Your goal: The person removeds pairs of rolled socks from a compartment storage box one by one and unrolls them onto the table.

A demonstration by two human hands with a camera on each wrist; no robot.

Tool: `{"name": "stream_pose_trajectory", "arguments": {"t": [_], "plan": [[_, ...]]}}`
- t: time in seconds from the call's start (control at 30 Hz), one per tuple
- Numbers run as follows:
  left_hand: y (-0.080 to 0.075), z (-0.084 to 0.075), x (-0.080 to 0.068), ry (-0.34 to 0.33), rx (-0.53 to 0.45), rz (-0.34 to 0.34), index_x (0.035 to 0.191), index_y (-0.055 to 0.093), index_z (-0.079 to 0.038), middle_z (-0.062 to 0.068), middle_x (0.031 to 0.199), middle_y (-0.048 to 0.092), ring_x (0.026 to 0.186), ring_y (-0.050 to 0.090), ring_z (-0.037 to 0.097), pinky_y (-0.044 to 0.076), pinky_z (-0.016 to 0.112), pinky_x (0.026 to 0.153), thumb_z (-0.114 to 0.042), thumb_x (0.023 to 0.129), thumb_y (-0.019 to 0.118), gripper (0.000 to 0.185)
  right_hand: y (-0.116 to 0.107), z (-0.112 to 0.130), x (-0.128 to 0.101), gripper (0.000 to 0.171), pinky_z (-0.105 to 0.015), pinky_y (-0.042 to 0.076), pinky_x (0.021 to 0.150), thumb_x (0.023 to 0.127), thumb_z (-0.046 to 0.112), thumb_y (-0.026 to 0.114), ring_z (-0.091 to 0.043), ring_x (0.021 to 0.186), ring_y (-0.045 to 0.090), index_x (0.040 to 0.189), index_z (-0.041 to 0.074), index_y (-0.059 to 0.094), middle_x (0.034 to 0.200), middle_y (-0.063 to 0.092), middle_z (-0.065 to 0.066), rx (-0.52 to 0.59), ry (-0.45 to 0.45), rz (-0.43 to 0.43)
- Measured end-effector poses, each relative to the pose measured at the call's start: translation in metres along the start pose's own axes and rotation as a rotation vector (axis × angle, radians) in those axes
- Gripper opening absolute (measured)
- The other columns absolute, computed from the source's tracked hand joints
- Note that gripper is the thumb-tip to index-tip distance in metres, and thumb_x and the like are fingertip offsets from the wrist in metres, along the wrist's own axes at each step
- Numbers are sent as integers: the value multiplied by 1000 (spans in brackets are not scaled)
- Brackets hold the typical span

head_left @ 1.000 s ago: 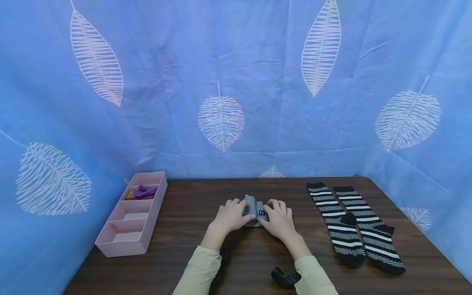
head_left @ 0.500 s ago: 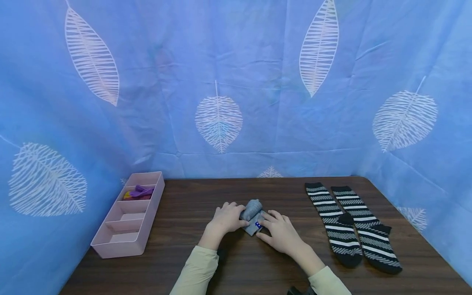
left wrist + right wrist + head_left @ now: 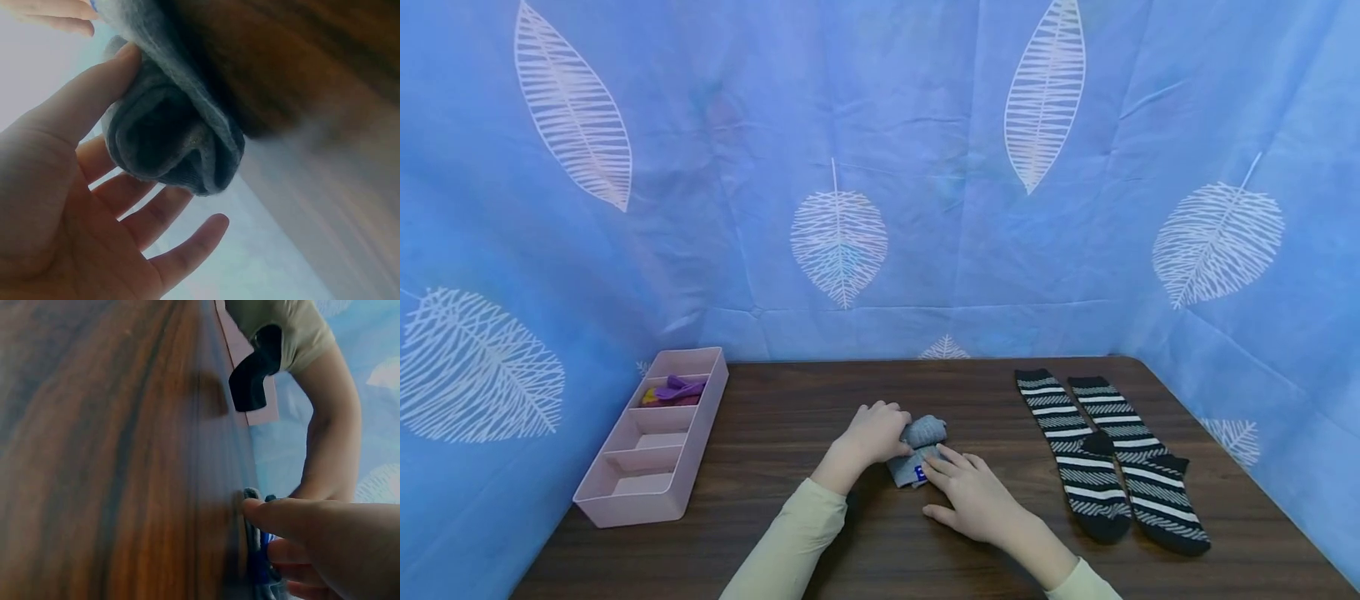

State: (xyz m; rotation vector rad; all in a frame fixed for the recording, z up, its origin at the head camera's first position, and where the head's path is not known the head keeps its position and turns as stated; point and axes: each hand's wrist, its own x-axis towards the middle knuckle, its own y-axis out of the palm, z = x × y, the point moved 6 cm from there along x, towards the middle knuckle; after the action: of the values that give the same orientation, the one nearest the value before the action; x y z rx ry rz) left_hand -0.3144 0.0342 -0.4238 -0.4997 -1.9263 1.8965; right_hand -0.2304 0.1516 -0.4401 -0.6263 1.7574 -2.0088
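On the dark wooden table (image 3: pixel 790 533), my left hand (image 3: pixel 872 433) and right hand (image 3: pixel 973 500) meet at the rolled grey sock (image 3: pixel 917 450) lying mid-table before me. The pink divided plastic tray (image 3: pixel 700 446) sits far to my left, purple and yellow items (image 3: pixel 672 390) in its rear compartment. Two black-and-white striped socks (image 3: pixel 1097 454) lie side by side to my right.

A dark wooden table (image 3: pixel 790 542) stands against a blue leaf-printed cloth backdrop (image 3: pixel 925 125).
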Motion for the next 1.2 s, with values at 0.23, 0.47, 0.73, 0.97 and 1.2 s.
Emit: {"name": "stream_pose_trajectory", "arguments": {"t": [0.23, 0.47, 0.73, 0.97, 1.2], "plan": [[-2, -11, 10, 62, 46, 10, 127, 63, -22, -2, 123, 65, 112, 61, 21, 50, 43, 91, -42, 86, 73, 46, -5, 0, -7, 57, -56, 41, 104, 92, 45, 62, -33, 134, 48, 137, 9, 57, 140, 57, -12, 16, -52, 13], [-2, -14, 21, 128, 92, -13, 128, 60, -22, -2, 121, 66, 109, 63, 18, 51, 44, 93, -41, 87, 71, 46, -4, -4, -7, 56, -55, 41, 104, 93, 45, 61, -32, 134, 49, 137, 10, 57, 140, 57, -10, -5, -71, 13], [2, -4, 33, 243, 253, -98, 132, 56, -25, -5, 124, 63, 110, 62, 15, 52, 39, 89, -46, 89, 67, 48, -1, 0, -7, 54, -54, 42, 103, 92, 43, 62, -31, 134, 49, 135, 10, 58, 139, 58, -8, -19, -75, 19], [-2, -2, 40, 406, 326, -293, 124, 61, -26, -7, 117, 65, 103, 63, 11, 52, 30, 77, -38, 92, 66, 34, -2, 0, -8, 53, -54, 43, 103, 92, 43, 62, -30, 133, 49, 135, 10, 59, 139, 58, -8, -25, -75, 15], [-2, -4, 52, 505, 379, -401, 115, 64, -27, -8, 111, 65, 97, 64, 9, 51, 26, 71, -25, 99, 58, 17, -4, 1, -7, 53, -53, 43, 102, 92, 42, 63, -31, 132, 51, 134, 9, 60, 137, 59, -9, -41, -83, -10]]}}
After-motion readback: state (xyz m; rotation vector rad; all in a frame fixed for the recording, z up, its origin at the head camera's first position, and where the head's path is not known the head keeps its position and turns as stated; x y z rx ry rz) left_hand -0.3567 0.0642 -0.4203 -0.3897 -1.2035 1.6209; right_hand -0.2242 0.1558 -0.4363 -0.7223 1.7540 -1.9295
